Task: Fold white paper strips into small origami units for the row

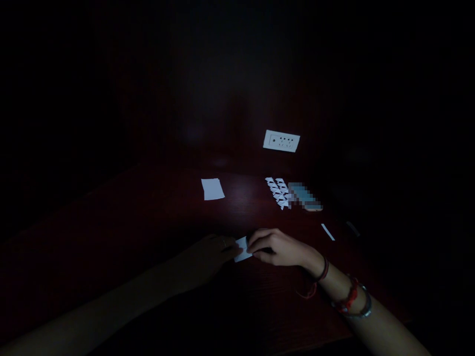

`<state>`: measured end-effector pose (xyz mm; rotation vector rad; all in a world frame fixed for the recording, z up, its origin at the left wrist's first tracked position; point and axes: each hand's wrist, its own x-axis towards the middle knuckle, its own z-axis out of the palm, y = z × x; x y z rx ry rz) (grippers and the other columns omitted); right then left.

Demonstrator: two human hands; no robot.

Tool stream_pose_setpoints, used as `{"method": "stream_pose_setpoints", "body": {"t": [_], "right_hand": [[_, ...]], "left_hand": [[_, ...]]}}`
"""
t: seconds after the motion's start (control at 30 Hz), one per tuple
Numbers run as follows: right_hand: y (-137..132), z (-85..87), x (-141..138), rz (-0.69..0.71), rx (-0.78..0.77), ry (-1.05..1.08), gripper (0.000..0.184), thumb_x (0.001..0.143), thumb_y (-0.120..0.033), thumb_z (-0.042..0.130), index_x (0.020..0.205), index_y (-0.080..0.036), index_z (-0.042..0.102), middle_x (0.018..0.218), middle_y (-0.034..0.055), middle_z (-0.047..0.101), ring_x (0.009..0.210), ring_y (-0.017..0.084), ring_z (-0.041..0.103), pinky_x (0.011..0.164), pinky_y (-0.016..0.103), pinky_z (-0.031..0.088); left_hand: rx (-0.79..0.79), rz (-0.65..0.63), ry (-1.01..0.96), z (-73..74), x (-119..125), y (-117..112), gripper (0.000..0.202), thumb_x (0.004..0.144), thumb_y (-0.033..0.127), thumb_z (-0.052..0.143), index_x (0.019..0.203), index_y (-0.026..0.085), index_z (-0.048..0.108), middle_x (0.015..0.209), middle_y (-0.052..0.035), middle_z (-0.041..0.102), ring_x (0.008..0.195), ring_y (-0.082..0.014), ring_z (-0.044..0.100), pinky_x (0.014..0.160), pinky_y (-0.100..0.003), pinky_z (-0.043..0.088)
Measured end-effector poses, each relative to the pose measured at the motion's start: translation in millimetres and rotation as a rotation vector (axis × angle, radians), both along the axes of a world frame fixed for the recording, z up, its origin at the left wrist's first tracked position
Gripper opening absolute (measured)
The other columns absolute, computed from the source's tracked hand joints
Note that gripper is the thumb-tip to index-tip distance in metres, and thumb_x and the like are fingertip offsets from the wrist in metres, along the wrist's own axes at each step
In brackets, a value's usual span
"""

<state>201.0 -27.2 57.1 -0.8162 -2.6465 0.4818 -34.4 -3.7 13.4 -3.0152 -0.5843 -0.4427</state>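
Between my two hands lies a small white piece of paper (242, 248) with a crease across it, low over the dark red table (178, 207). My left hand (213, 254), in shadow and wearing a ring, has its fingers closed on the paper's left edge. On the right edge, my right hand (276, 247) pinches the same paper with bent fingers. Bracelets circle the right wrist and forearm. Part of the paper is hidden under the fingertips.
A stack of white paper squares (213, 189) lies farther back. Several folded white paper pieces (278, 192) sit in rows beside a blurred phone-like object (306, 197). At the right is a thin white paper strip (327, 232). A socket panel (281, 141) is on the back wall.
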Motion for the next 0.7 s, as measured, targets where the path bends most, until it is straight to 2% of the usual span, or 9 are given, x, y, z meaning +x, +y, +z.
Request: {"method": "stream_pose_setpoints", "body": {"t": [0.37,0.57,0.7], "right_hand": [[-3,4.6,-2,-0.056,0.114,-0.155,0.031,0.078,-0.017,0.046,0.107,-0.018,0.055,0.099,0.0044,0.054,0.09,0.014,0.051,0.08,0.026,0.041],[-4,9.9,-5,-0.058,0.237,-0.314,0.026,0.078,-0.016,0.044,0.1,-0.019,0.057,0.093,0.0031,0.056,0.087,0.015,0.049,0.081,0.029,0.039],[-3,8.9,-1,-0.062,0.269,-0.332,0.024,0.077,-0.015,0.044,0.095,-0.02,0.059,0.093,0.0028,0.056,0.086,0.014,0.049,0.081,0.028,0.038]], "left_hand": [[0.019,0.0,0.013,1.5,3,1,0.05,0.076,0.003,0.041,0.122,0.023,0.037,0.12,-0.0049,0.045,0.102,-0.0214,0.044,0.083,-0.035,0.034],[0.031,0.02,0.045,0.4,3,4,0.047,0.076,0.004,0.041,0.12,0.022,0.04,0.12,-0.0049,0.046,0.102,-0.0224,0.045,0.082,-0.037,0.035],[0.023,0.012,0.018,-1.4,0,3,0.045,0.078,0.006,0.041,0.12,0.022,0.041,0.121,-0.0047,0.045,0.104,-0.0219,0.045,0.085,-0.037,0.033]]}}
